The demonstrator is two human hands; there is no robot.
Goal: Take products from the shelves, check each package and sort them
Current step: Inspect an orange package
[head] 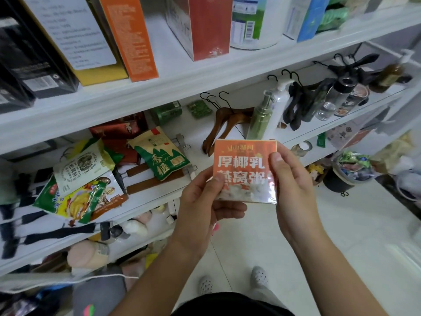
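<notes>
From the head view, both hands hold a square, glossy orange packet (244, 165) printed with large white characters. It faces the camera, in the air in front of the white shelf unit (182, 87) and above the pale tiled floor (341, 236). The left hand (202, 206) pinches the packet's lower left corner, thumb on the front and fingers curled behind. The right hand (293, 190) grips the right edge, thumb on the front near the top and fingers behind.

On the middle shelf to the left lies a loose pile of snack bags, among them a tan-and-green pouch (160, 156) and a white-and-yellow pouch (83, 166). Behind the packet are brown wooden hangers (224, 125), a metallic green spray bottle (259, 119) and a white pump bottle (280, 99). The upper shelf carries a tall orange box (131, 37) and a red box (208, 26).
</notes>
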